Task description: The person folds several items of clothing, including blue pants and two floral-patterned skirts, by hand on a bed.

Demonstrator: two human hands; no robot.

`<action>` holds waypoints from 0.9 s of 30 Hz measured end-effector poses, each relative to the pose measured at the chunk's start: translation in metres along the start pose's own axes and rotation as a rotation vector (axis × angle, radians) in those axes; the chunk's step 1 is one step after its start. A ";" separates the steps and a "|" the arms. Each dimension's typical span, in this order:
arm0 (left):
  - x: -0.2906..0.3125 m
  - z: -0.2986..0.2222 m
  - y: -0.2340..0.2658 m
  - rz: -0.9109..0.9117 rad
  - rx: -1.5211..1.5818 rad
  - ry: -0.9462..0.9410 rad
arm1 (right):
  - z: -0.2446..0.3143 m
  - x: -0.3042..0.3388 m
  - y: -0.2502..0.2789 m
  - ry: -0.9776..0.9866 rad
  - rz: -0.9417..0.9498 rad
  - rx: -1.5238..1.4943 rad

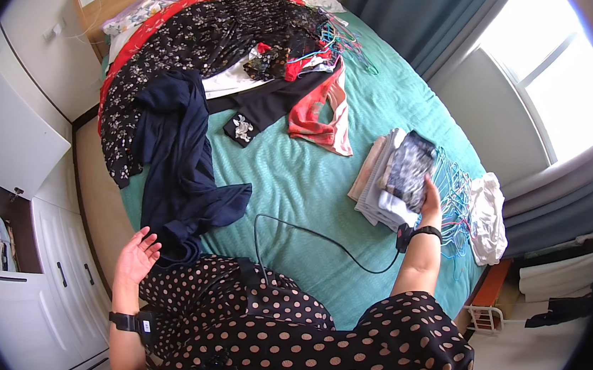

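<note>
Head view, near to far.

Left hand point(136, 255): hanging open beside the bed's near left edge, fingers spread, grasping nothing; its fingertips are lying just beside the trailing end of the dark navy garment point(180, 167), which is draping off that edge, probably because it has not been folded.

Black cable point(306, 232): looping across the teal bedspread point(290, 177) near the bed's near edge, running toward the right wrist strap.

Right hand point(429, 198): reaching over the bed's right side, its grip closing on the grey patterned folded cloth point(409, 169), which is sitting on top of the folded stack point(379, 182); the hand appears to be steadying or setting it there so the pile stays square.

Plastic hangers point(456, 193): lying in a loose heap just beyond the stack at the bed's right edge, beside a white bundle point(489, 218).

Orange-pink garment point(321, 112): spreading flat near the bed's middle.

Black floral dress point(203, 40): sprawling across the far left part of the bed with a red cloth edging it, more hangers tangling at the far side.

White cupboard point(26, 252): standing left of the bed, one door open.
</note>
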State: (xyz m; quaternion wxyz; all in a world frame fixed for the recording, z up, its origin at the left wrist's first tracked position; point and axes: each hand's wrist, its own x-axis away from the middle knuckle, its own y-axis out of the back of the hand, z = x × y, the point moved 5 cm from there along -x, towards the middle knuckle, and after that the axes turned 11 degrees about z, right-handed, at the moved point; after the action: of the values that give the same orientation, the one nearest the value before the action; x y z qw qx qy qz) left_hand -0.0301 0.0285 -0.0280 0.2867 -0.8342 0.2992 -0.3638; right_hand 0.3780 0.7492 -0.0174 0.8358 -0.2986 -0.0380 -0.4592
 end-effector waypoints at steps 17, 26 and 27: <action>0.006 0.005 0.013 -0.022 -0.058 -0.139 | -0.036 0.016 -0.083 0.476 -0.415 1.992; 0.002 -0.006 -0.023 -0.181 -0.829 -0.384 | -0.033 -0.008 -0.186 0.729 -0.077 1.617; 0.001 -0.004 -0.016 -0.228 -0.991 -0.438 | -0.053 -0.006 -0.228 0.695 0.143 1.491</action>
State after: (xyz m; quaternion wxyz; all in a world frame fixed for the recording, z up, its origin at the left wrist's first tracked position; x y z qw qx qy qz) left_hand -0.0277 0.0374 -0.0139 -0.1257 -0.9527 0.2755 -0.0263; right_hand 0.1836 0.6348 0.0431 0.8059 0.4919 -0.0529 -0.3252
